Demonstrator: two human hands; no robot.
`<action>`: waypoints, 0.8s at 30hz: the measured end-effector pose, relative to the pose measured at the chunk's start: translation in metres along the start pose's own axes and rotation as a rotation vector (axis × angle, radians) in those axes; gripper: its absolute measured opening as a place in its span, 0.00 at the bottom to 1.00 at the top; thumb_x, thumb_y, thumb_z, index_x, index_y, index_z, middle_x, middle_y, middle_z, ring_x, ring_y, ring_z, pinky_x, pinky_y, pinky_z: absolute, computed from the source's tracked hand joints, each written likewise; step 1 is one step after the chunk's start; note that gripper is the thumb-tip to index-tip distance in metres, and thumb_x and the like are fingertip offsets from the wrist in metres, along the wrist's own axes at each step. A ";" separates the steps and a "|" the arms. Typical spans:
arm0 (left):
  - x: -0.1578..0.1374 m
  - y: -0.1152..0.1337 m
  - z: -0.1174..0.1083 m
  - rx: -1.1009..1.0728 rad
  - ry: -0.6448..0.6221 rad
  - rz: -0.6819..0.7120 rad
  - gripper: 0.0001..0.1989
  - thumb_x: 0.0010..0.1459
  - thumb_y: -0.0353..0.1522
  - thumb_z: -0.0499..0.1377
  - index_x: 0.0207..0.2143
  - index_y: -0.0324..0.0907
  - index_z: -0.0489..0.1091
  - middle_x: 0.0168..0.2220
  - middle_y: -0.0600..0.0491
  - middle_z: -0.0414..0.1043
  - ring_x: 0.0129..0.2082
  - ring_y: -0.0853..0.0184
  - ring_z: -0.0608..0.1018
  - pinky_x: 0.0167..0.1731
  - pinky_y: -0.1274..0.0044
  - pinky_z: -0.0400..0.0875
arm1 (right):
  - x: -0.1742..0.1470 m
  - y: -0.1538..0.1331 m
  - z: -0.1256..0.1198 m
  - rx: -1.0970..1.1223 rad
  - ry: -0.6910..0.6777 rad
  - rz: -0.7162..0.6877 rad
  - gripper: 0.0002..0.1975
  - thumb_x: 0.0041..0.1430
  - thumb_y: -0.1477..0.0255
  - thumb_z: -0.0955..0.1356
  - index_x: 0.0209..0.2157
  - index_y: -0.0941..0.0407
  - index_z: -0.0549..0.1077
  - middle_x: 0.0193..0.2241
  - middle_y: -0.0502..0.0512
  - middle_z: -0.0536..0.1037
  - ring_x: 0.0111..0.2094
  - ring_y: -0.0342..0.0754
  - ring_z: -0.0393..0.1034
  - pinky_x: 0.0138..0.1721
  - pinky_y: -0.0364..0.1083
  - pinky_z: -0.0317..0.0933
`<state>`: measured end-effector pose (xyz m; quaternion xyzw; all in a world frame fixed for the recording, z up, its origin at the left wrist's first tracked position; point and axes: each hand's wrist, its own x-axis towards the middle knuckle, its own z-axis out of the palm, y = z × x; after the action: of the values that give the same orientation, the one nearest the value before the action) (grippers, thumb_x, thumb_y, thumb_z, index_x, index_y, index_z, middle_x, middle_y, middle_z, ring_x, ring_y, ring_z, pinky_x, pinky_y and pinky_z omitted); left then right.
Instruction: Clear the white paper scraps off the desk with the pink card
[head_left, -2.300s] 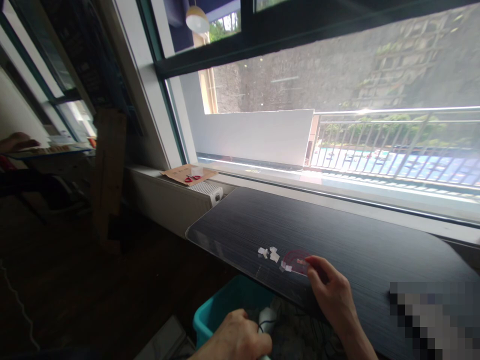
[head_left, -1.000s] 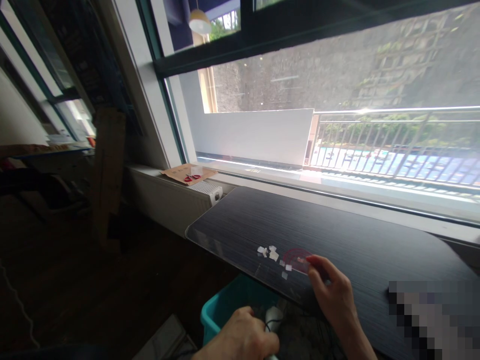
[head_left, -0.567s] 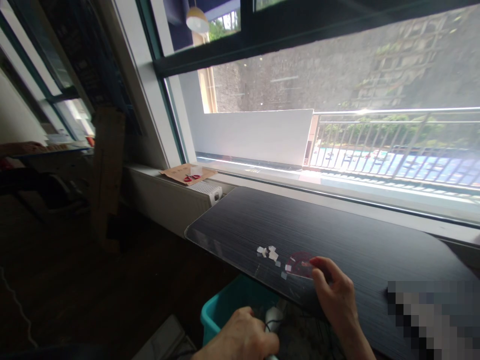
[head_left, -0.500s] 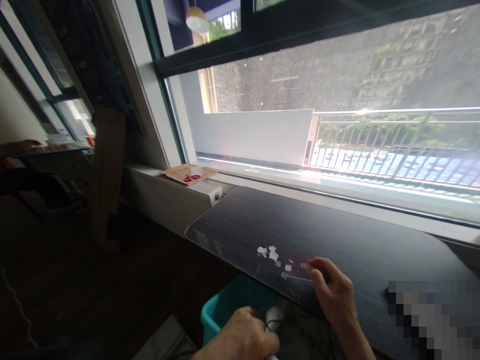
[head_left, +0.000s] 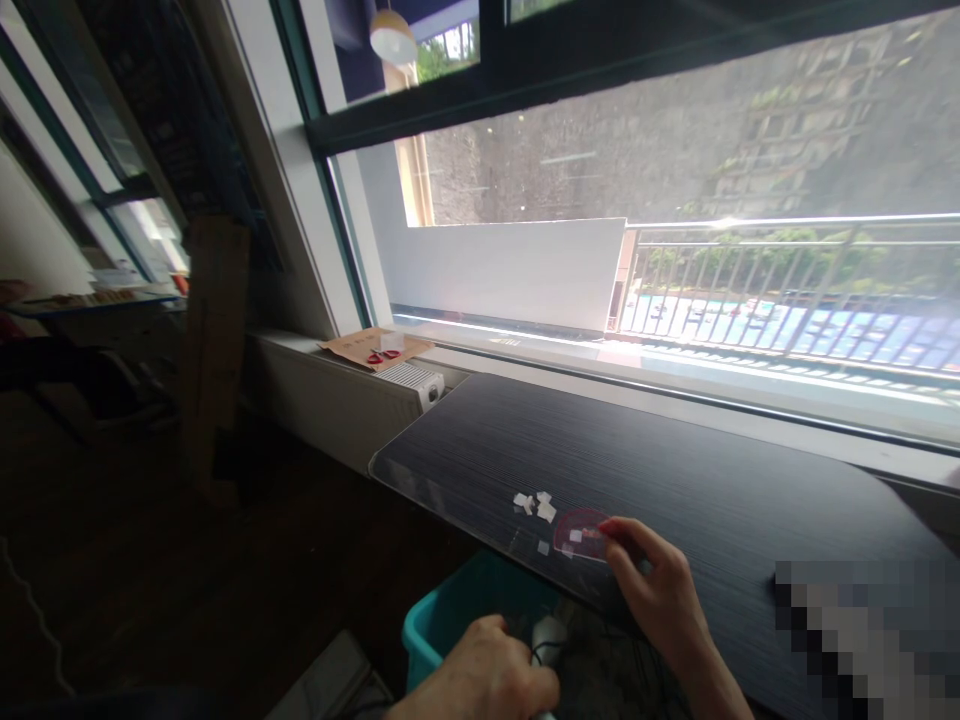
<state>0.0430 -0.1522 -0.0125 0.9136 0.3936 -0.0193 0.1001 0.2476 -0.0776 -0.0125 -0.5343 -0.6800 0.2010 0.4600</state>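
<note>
My right hand (head_left: pixel 656 580) pinches the right end of a clear pinkish half-round protractor (head_left: pixel 566 535), which is low over or on the dark table (head_left: pixel 675 470). Small clear scraps (head_left: pixel 544 548) lie beside and under it. Just left of it is a little group of white paper scraps (head_left: pixel 545 511). Below the table edge my left hand (head_left: pixel 495 670) is closed, fingers curled round something pale that is mostly hidden. Beyond its knuckles is a white object (head_left: pixel 549 640) with a black cord. A turquoise bin (head_left: pixel 431 620) stands behind that hand, under the table edge.
On the sill, red-handled scissors (head_left: pixel 383 355) rest on a brown paper sheet (head_left: pixel 341 347), above a white radiator (head_left: pixel 420 385). A tall cardboard piece (head_left: pixel 214 360) stands at left. A blurred grey patch (head_left: pixel 862 630) covers the table's right side.
My right hand has moved left with the protractor, bringing it over some of the clear scraps. One clear scrap now lies farther left. My left hand stays put.
</note>
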 end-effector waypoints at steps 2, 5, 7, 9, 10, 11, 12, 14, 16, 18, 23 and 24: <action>0.000 -0.001 0.002 0.011 0.007 0.002 0.06 0.52 0.33 0.61 0.25 0.42 0.68 0.22 0.56 0.71 0.22 0.66 0.73 0.30 0.75 0.61 | -0.001 -0.002 -0.003 -0.020 0.067 0.052 0.11 0.55 0.67 0.63 0.31 0.55 0.76 0.27 0.52 0.80 0.29 0.48 0.73 0.30 0.42 0.64; 0.001 -0.002 0.004 -0.001 0.010 0.000 0.07 0.53 0.34 0.62 0.25 0.42 0.69 0.22 0.57 0.71 0.21 0.67 0.73 0.30 0.75 0.62 | -0.001 -0.002 -0.005 -0.080 0.168 0.139 0.11 0.54 0.67 0.63 0.31 0.55 0.75 0.26 0.52 0.79 0.28 0.49 0.73 0.30 0.42 0.63; 0.001 -0.003 0.003 -0.024 -0.012 0.003 0.07 0.54 0.34 0.61 0.25 0.42 0.69 0.22 0.56 0.72 0.22 0.67 0.74 0.31 0.75 0.62 | -0.001 -0.002 -0.005 -0.096 0.139 0.147 0.11 0.54 0.67 0.63 0.30 0.55 0.75 0.26 0.51 0.79 0.28 0.49 0.73 0.30 0.43 0.63; 0.000 -0.002 0.001 -0.036 -0.040 0.002 0.06 0.54 0.33 0.61 0.25 0.42 0.69 0.23 0.56 0.73 0.23 0.66 0.75 0.31 0.75 0.63 | -0.001 -0.002 -0.004 -0.066 0.042 0.104 0.11 0.55 0.67 0.62 0.31 0.55 0.75 0.27 0.51 0.80 0.29 0.49 0.74 0.31 0.43 0.64; 0.000 -0.001 0.000 -0.040 -0.053 -0.002 0.05 0.53 0.32 0.61 0.26 0.42 0.68 0.24 0.56 0.73 0.24 0.65 0.75 0.31 0.75 0.63 | -0.001 -0.003 -0.004 -0.038 -0.016 0.073 0.11 0.56 0.67 0.63 0.31 0.55 0.75 0.27 0.52 0.80 0.30 0.49 0.74 0.32 0.42 0.64; 0.000 -0.001 -0.001 -0.040 -0.062 -0.008 0.05 0.53 0.31 0.61 0.26 0.42 0.69 0.24 0.56 0.74 0.24 0.65 0.76 0.31 0.76 0.63 | -0.001 -0.004 -0.004 -0.007 -0.069 0.043 0.11 0.56 0.67 0.63 0.32 0.56 0.75 0.28 0.52 0.80 0.31 0.49 0.74 0.32 0.42 0.64; 0.000 0.000 -0.002 -0.033 -0.066 -0.016 0.04 0.53 0.30 0.61 0.26 0.42 0.69 0.24 0.56 0.74 0.25 0.64 0.76 0.32 0.76 0.63 | -0.001 -0.004 -0.004 0.020 -0.105 0.020 0.11 0.57 0.67 0.63 0.33 0.56 0.75 0.29 0.52 0.80 0.32 0.48 0.74 0.33 0.42 0.65; 0.000 0.002 -0.004 -0.010 -0.072 -0.026 0.03 0.53 0.29 0.61 0.26 0.42 0.69 0.25 0.56 0.74 0.25 0.64 0.77 0.32 0.75 0.64 | -0.001 -0.003 -0.003 0.049 -0.112 0.001 0.11 0.58 0.67 0.63 0.34 0.56 0.76 0.30 0.53 0.80 0.32 0.48 0.74 0.33 0.41 0.65; 0.001 0.002 -0.004 0.007 -0.076 -0.024 0.04 0.54 0.30 0.61 0.27 0.43 0.69 0.24 0.56 0.74 0.25 0.65 0.76 0.31 0.75 0.64 | -0.001 -0.001 -0.002 0.041 -0.072 0.005 0.12 0.58 0.66 0.64 0.35 0.56 0.76 0.31 0.53 0.81 0.32 0.48 0.74 0.33 0.41 0.65; 0.001 0.002 -0.004 0.021 -0.080 -0.015 0.04 0.55 0.31 0.61 0.27 0.43 0.70 0.24 0.56 0.74 0.24 0.65 0.76 0.31 0.75 0.63 | 0.001 0.002 0.000 0.018 -0.056 0.016 0.12 0.58 0.65 0.65 0.36 0.56 0.77 0.31 0.53 0.81 0.32 0.48 0.75 0.33 0.41 0.65; 0.003 0.001 -0.008 0.061 -0.122 -0.009 0.03 0.54 0.32 0.60 0.28 0.43 0.70 0.24 0.55 0.74 0.23 0.65 0.75 0.29 0.75 0.63 | 0.001 0.002 0.002 0.034 -0.170 0.007 0.11 0.57 0.66 0.65 0.35 0.56 0.77 0.30 0.53 0.81 0.32 0.49 0.75 0.32 0.41 0.65; 0.003 0.001 -0.009 0.059 -0.129 -0.014 0.03 0.54 0.32 0.60 0.28 0.43 0.70 0.24 0.55 0.74 0.23 0.65 0.75 0.29 0.75 0.63 | 0.001 0.001 0.002 0.048 -0.197 -0.003 0.11 0.57 0.67 0.65 0.34 0.56 0.77 0.30 0.53 0.81 0.32 0.49 0.75 0.33 0.41 0.65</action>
<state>0.0455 -0.1491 -0.0034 0.9104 0.3918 -0.0901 0.0983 0.2466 -0.0763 -0.0135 -0.4998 -0.7176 0.2684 0.4040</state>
